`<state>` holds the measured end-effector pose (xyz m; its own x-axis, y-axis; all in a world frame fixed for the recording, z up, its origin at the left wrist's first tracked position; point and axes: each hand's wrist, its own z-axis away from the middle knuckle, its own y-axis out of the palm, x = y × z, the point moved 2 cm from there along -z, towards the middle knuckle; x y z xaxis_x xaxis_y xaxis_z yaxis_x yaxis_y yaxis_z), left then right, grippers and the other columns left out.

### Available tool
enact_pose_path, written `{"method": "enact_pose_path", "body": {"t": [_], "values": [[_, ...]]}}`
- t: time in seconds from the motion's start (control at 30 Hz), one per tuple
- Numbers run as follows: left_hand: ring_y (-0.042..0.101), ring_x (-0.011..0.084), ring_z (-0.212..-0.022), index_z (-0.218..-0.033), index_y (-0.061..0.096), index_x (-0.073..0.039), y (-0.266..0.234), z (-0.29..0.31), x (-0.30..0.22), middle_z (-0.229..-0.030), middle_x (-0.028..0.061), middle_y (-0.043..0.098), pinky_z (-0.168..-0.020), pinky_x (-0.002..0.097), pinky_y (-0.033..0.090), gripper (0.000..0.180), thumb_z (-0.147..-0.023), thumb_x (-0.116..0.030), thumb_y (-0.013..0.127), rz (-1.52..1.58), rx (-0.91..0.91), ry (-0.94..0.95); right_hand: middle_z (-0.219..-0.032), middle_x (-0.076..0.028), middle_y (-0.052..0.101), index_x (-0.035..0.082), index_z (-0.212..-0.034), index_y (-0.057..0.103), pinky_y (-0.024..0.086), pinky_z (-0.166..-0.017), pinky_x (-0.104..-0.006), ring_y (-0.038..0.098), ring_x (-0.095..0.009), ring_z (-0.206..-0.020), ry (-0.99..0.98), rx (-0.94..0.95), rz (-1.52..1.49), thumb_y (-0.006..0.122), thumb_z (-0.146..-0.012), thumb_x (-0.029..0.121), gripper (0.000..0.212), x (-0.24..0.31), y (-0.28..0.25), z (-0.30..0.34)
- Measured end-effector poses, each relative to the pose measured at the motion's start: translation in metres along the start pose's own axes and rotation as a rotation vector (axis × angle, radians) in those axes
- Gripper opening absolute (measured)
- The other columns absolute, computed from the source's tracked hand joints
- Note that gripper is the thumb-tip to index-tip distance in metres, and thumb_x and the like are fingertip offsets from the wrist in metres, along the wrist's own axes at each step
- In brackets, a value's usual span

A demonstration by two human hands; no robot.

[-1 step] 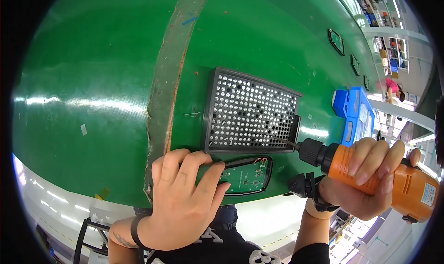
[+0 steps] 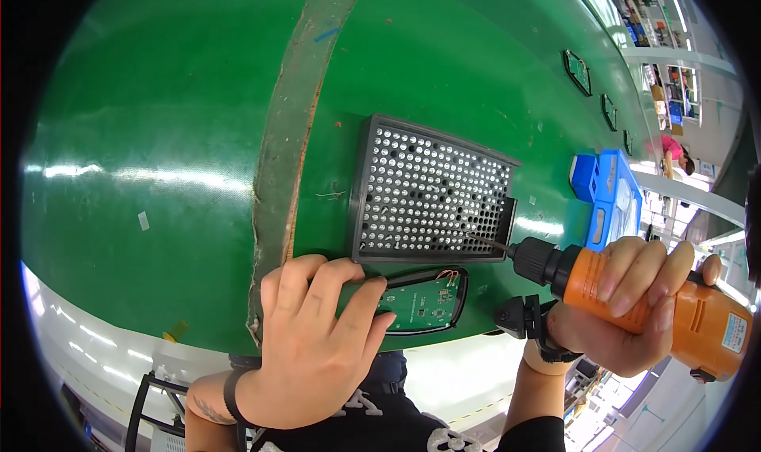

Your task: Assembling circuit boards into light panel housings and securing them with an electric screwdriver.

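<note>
Right hand (image 2: 644,282) grips the screwdriver (image 2: 590,280), bit (image 2: 493,244) over screws (image 2: 440,167) in the tray (image 2: 361,202): pickup, seemingly; next needs steady aim. Left hand (image 2: 313,337), half-curled, hold unclear, overlaps the circuit board (image 2: 420,309) at the desk's (image 2: 174,254) near edge.

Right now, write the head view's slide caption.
Right hand points an orange electric screwdriver over a screw tray; left hand touches a green circuit board.

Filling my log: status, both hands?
Right hand holds orange electric screwdriver, bit over screw tray, contact unclear. Left hand on left end of black-rimmed circuit board. Nothing visibly blocking bit.
</note>
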<state>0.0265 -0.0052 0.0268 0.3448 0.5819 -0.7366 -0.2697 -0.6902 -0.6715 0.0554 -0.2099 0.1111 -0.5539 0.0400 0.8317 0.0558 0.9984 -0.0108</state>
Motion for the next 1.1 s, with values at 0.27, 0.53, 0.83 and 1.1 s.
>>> {"method": "enact_pose_path", "body": {"t": [0.27,0.53,0.83,1.1], "values": [[0.047,0.0266,-0.089,-0.092,0.059,-0.004,0.0,0.001,0.002,-0.095,0.0076,0.05,-0.072,0.0397,0.035,0.039,-0.056,-0.011,0.072,-0.024,0.004,0.022,-0.073,-0.004,0.044,0.006,-0.122,0.028,0.046,-0.044,-0.0289,0.05,-0.015,-0.048,0.005,-0.021,0.02,0.05,-0.081,0.004,0.047,-0.004,0.001,0.002],[0.047,0.0252,-0.088,-0.091,0.059,-0.002,0.0,-0.003,0.001,-0.094,0.0075,0.049,-0.072,0.0381,0.035,0.039,-0.055,-0.01,0.072,0.059,-0.016,0.023,-0.066,-0.003,0.042,0.005,-0.104,0.033,0.043,-0.047,-0.025,0.045,-0.013,-0.047,-0.032,-0.031,-0.142,0.053,-0.074,-0.003,0.037,0.034,0.018,0.013],[0.047,0.0266,-0.087,-0.091,0.06,-0.005,0.005,0.002,0.007,-0.093,0.0063,0.051,-0.073,0.0381,0.033,0.038,-0.055,-0.008,0.074,0.101,-0.041,0.0,-0.073,-0.004,0.045,0.005,-0.119,0.032,0.048,-0.039,-0.0245,0.048,-0.013,-0.047,-0.067,0.155,-0.258,0.059,-0.077,0.007,0.05,0.011,0.056,0.033],[0.048,0.0271,-0.087,-0.091,0.059,-0.005,0.003,0.003,0.005,-0.093,0.0071,0.05,-0.072,0.0387,0.034,0.039,-0.056,-0.008,0.074,0.104,-0.056,0.01,-0.074,-0.004,0.045,0.005,-0.119,0.032,0.048,-0.04,-0.0257,0.048,-0.013,-0.047,-0.045,0.202,-0.245,0.056,-0.078,0.005,0.048,0.013,0.057,0.029]]}}
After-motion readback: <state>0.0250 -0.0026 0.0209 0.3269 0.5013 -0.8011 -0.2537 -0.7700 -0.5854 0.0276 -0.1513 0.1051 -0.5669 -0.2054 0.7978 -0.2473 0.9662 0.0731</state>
